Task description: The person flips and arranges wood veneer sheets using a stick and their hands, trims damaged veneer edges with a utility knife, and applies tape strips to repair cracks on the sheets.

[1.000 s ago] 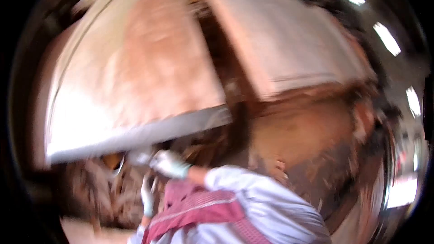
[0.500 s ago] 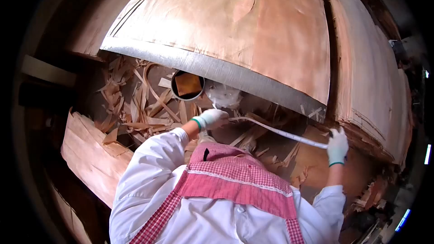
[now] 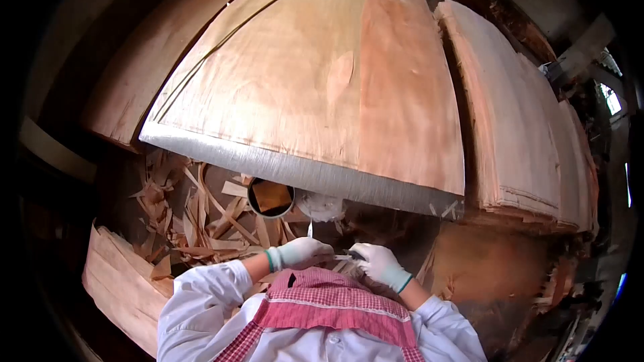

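Note:
My left hand, in a white glove with a green cuff, is closed around one end of a white strip, in front of the pink checked apron. A thin pale piece sticks up from its fingers. Close by on the right, my right hand, gloved too, is closed on the strip's other side, with something dark at its fingertips. Only a short length of strip shows between the hands. Beyond them lies the large veneer stack with a grey front edge.
A round container with an orange-brown inside stands below the stack's edge, beside clear plastic. Veneer scraps litter the floor. More veneer stacks stand on the right, far left and lower left.
Compared with half a second ago, my right hand has moved left, close to my left hand, and the long strip stretched between them has become short. The view has also shifted.

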`<state>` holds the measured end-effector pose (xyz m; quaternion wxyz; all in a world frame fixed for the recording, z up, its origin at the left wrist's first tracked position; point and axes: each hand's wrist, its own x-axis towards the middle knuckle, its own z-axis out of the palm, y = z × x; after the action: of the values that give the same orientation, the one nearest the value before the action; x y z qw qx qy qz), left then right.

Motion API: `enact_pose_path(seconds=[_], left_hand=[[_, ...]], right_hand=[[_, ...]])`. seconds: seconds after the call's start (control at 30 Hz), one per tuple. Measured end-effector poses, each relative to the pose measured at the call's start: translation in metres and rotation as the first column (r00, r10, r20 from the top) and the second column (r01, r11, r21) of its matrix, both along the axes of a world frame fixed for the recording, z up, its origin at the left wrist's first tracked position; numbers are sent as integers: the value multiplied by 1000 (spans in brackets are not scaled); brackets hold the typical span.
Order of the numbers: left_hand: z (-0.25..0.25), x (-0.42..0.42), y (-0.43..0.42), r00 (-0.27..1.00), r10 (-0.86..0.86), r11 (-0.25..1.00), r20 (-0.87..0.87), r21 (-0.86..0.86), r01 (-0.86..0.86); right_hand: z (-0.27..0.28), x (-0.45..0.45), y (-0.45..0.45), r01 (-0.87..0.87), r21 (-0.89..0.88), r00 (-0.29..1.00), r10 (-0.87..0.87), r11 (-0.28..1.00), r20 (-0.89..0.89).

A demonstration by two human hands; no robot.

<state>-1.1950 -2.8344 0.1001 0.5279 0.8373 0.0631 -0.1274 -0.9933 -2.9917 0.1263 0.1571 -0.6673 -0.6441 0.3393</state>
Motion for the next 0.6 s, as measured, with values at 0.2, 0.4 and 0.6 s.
enact_pose_path(seconds=[0.2,0.4,0.6], left_hand=[[1,-15,2,892,451,653,-29,-670,-352],[-2,-3,-2,681,731,542,-41,-572,-616],[-124,-66,33,308,863,105,-401,-454,-885]], right_hand=[[2,13,7,509,-51,807,-497,859,-319],[7,-35,36,436,32,832,-390,899,-395],[-86,32,2,371,-140,868,-290,918,403]])
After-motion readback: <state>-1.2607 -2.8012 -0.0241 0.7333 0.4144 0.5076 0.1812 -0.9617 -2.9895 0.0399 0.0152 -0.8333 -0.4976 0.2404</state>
